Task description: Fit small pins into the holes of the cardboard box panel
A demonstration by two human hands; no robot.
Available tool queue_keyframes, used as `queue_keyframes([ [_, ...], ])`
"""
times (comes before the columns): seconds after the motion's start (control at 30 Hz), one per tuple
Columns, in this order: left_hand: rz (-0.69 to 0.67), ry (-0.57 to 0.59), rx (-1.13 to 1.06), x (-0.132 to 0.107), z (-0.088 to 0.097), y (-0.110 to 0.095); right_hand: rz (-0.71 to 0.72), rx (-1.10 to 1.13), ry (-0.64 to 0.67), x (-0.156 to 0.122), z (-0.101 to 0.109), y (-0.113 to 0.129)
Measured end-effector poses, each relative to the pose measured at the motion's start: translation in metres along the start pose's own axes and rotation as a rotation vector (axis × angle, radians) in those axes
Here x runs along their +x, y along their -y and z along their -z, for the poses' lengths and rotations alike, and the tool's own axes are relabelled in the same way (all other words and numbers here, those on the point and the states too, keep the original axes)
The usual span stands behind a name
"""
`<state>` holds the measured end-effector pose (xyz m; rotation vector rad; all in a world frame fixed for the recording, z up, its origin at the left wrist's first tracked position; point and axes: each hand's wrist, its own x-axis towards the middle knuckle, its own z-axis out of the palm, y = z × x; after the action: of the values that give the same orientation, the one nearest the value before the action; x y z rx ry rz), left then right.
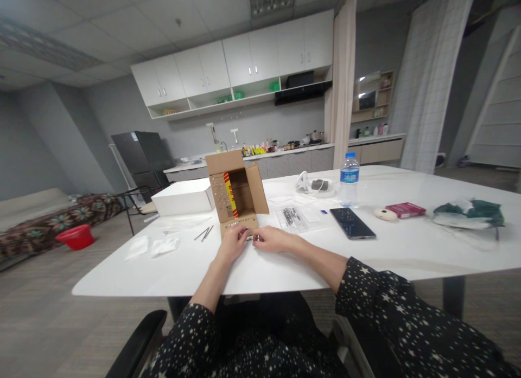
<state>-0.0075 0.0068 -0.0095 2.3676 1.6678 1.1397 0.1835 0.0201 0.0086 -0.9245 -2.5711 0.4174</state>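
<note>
An open cardboard box (228, 191) stands on its side on the white table (171, 272), its mouth towards the right. Small pale bits dot its left flap and its front flap (240, 223). My left hand (234, 242) rests at the front flap with fingers bent and pressed together. Just to its right, my right hand (272, 239) pinches something too small to make out, with a thin pale piece showing near the fingertips. Two slim metal tools like tweezers (207, 233) lie left of the box. A clear plastic bag (291, 218) with dark small pieces lies behind my right hand.
A black phone (352, 223), a water bottle (349, 180), a cream oval object (386, 214), a red packet (406, 210) and a green-and-white bundle (468, 212) stand or lie to the right. Crumpled tissues (165, 246) and a white box (183, 196) are on the left.
</note>
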Motion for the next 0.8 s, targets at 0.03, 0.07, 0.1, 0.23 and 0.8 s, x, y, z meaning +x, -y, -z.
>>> queue_keyframes([
  [0.03, -0.004, -0.002, -0.002, 0.0, 0.0002, 0.0, 0.0, -0.005, 0.0, 0.0001, -0.0002, -0.0002],
  [0.07, -0.008, -0.003, -0.005, 0.0001, 0.0004, 0.0002, 0.001, -0.01, 0.0, 0.0003, -0.0003, -0.0003],
  [0.1, -0.01, -0.003, -0.008, 0.0001, 0.0006, 0.0004, 0.003, -0.014, -0.001, 0.0004, -0.0005, -0.0003],
  [0.23, -0.018, -0.002, -0.009, 0.0003, 0.0013, 0.0021, 0.012, -0.018, -0.007, 0.0, 0.0001, 0.001],
  [0.8, -0.005, -0.008, -0.067, -0.0028, 0.0015, 0.0024, 0.028, -0.042, -0.001, 0.0, 0.0006, 0.0031],
])
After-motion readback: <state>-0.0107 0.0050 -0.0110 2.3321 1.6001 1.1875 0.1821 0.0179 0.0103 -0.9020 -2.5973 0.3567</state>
